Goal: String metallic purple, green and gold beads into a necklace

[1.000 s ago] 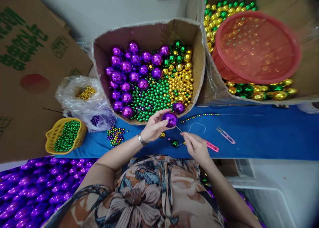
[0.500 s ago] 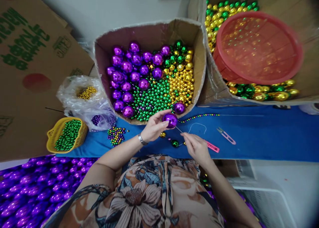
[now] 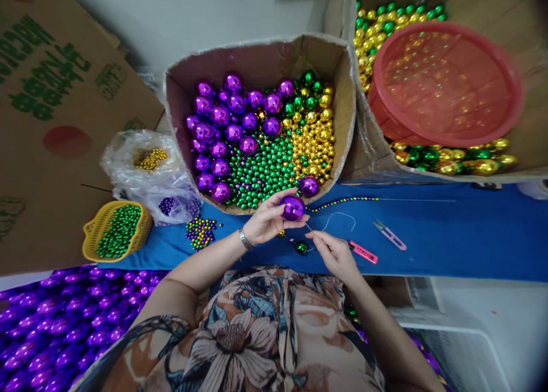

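Blue cloth (image 3: 454, 238) covers the tabletop, with a pale wall (image 3: 205, 9) behind. I note an open carton (image 3: 257, 52) at the far edge: large purple balls line its left side, small green beads lie toward its near rim, gold ones along its right. At the far right corner a second carton (image 3: 509, 9) holds gold and green balls and a red basin (image 3: 379, 89).

Left hand (image 3: 264, 221): thumb and fingers closed around a purple ball (image 3: 292, 208), which sits just in front of the first carton's near rim, at the middle of the tabletop. Watch (image 3: 245, 238) on that wrist.

Right hand (image 3: 336, 254): thumb and forefinger pinch a fine filament (image 3: 309, 226) running to the ball; too thin to tell whether needle or thread. Hands near each other, apart.

Nearer the front edge, between the hands: a green ball (image 3: 301, 247) and a smaller gold ball (image 3: 281, 233), partly hidden by the left hand. Beyond the right hand: a curl of white thread (image 3: 342, 213), a pink tool (image 3: 363, 252) just beside the fingers, and pink-handled snips (image 3: 391, 235) farther right. A strand of small beads (image 3: 342, 199) runs along the far edge.

Near left corner: a yellow basket (image 3: 91, 241) of green beads. Between it and the left wrist, a patch of loose mixed beads (image 3: 200, 234).
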Available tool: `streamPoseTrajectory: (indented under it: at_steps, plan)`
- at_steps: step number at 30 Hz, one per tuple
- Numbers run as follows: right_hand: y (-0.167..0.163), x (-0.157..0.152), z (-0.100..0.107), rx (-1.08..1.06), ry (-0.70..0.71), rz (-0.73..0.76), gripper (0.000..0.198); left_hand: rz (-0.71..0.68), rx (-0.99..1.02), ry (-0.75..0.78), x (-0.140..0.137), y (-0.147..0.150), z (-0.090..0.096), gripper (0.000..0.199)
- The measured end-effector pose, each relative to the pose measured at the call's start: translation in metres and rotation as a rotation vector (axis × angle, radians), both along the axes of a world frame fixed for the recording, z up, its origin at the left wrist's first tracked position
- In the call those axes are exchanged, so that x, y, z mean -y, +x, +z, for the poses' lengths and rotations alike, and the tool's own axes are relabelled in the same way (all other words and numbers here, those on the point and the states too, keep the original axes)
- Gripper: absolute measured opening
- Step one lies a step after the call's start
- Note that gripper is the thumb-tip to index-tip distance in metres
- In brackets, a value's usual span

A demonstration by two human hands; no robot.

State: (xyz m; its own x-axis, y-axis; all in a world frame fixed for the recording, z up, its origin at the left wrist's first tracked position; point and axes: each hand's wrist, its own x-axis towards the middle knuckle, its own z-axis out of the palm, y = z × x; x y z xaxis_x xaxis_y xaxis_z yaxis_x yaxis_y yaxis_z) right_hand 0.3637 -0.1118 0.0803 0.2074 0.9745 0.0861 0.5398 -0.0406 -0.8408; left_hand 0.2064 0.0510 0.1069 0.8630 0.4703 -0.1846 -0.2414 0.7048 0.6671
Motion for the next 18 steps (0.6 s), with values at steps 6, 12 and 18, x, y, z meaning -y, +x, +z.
streamPoseTrajectory:
  at_steps: [6, 12, 18]
  plan:
    - [-0.0017, -0.0008, 0.0008, 0.046, 0.026, -0.017, 0.030, 0.019, -0.012, 0.047, 0.0013, -0.0013, 0.0013, 0.056]
    - [-0.0010, 0.0014, -0.0010, 0.047, 0.054, -0.022, 0.026, 0.029, -0.028, 0.095, 0.0012, -0.0025, 0.0026, 0.055]
    - [-0.0031, 0.0006, -0.0002, 0.045, 0.050, -0.026, 0.027, 0.032, -0.019, 0.087, 0.0053, -0.0014, -0.0002, 0.054]
